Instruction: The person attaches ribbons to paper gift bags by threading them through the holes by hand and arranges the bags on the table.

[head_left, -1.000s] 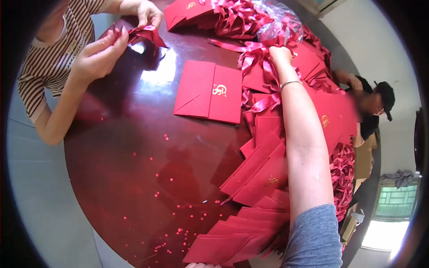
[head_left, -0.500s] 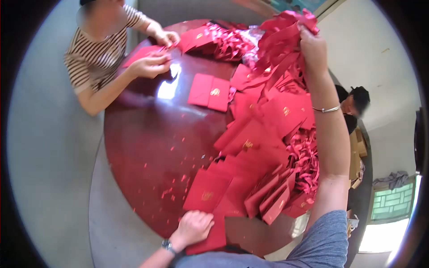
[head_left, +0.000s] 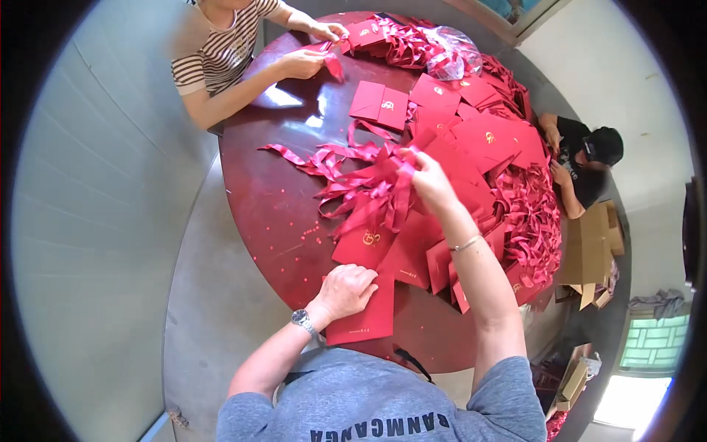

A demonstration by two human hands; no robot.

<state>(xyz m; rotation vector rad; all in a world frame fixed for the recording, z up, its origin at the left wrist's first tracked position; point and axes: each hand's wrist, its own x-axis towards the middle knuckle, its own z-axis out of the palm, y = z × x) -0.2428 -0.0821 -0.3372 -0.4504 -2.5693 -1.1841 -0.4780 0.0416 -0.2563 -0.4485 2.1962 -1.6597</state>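
Note:
A loose bundle of red ribbons [head_left: 368, 177] hangs from my right hand [head_left: 428, 177], whose fingers are closed on it. The ribbon ends spread over the dark red round table [head_left: 258, 199] and over some red cards. Near the table's front edge my left hand [head_left: 346, 293], with a watch at the wrist, lies with curled fingers on a red card [head_left: 368, 317]. What those fingers hold, if anything, is hidden. Just above it lies a red card with a gold emblem [head_left: 362, 244]. More red cards [head_left: 486, 140] overlap in a pile to the right.
A heap of red ribbons [head_left: 526, 214] lies along the table's right side. At the far edge sits a clear plastic bag [head_left: 451, 55]. One person in stripes [head_left: 221, 55] handles red ribbon; another in a black cap [head_left: 585, 158] is at the right, near cardboard boxes [head_left: 589, 243].
My right hand has come down and left with the ribbons, which now drape over the table's middle. My left hand stays on the card. The camera view has shifted.

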